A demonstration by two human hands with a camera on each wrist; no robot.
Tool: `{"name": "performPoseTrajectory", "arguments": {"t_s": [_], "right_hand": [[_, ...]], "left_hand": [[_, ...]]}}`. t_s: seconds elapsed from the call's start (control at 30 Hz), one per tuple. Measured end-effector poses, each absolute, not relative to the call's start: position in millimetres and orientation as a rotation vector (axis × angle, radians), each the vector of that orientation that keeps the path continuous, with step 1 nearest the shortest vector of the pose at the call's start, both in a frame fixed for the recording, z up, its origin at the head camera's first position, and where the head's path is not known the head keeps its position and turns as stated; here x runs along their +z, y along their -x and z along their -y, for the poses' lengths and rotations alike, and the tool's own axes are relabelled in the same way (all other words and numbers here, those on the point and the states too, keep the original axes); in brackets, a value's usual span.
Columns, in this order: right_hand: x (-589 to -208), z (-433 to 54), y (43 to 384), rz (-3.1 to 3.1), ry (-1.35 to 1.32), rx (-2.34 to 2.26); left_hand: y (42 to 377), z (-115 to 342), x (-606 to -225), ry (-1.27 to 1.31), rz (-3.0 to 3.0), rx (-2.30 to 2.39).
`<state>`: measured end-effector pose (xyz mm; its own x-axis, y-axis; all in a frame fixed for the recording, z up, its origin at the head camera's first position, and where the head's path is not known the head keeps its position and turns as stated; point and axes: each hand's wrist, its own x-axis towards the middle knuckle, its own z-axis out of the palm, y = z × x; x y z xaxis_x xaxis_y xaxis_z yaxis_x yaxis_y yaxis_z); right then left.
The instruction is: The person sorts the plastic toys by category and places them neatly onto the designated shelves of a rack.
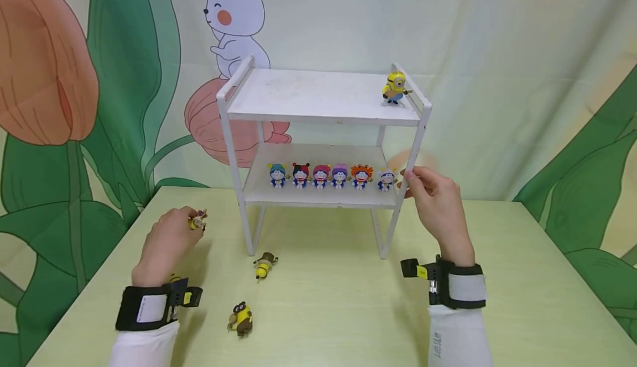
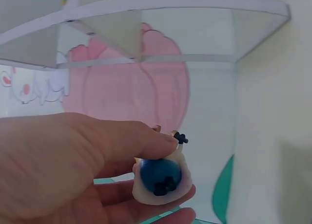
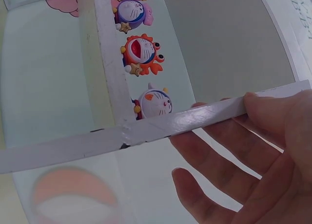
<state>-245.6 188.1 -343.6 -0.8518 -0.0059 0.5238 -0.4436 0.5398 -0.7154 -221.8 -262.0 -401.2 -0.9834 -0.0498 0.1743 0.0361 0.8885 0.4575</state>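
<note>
My left hand (image 1: 166, 241) pinches a small yellow minion figurine (image 1: 197, 221) over the table's left side. Seen in the left wrist view, the figurine's blue underside (image 2: 158, 174) with black feet faces the camera between thumb and fingers. At the white two-tier shelf (image 1: 318, 110), my right hand (image 1: 439, 204) grips the front right post (image 3: 195, 118), thumb on one side and fingertips on the other. A row of several blue-and-white cat figurines in coloured hats, one with an orange crab hat (image 1: 361, 176), stands on the lower tier. One goggled minion (image 1: 395, 86) stands on the top tier's right end.
On the table (image 1: 328, 323), a minion with a brown hat (image 1: 264, 265) lies before the shelf's left leg. Nearer lies another, yellow-and-brown minion (image 1: 241, 319). A further yellow figurine (image 1: 175, 278) is mostly hidden behind the left wrist strap. A printed curtain (image 1: 478, 79) hangs behind.
</note>
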Motion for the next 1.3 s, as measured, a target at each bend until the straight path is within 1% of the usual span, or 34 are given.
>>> {"name": "performPoseTrajectory", "arguments": {"t_s": [0.3, 0.73, 1.3], "right_hand": [[-346, -188, 247, 2.321, -0.368, 1.269], [-343, -189, 245, 2.313, -0.373, 1.257], [-342, -188, 246, 2.317, -0.372, 1.261]], "left_hand": [[209, 257, -382, 0.01, 2.707, -0.676], [210, 253, -371, 0.129, 2.603, -0.721], [207, 252, -363, 0.169, 2.509, -0.709]]}}
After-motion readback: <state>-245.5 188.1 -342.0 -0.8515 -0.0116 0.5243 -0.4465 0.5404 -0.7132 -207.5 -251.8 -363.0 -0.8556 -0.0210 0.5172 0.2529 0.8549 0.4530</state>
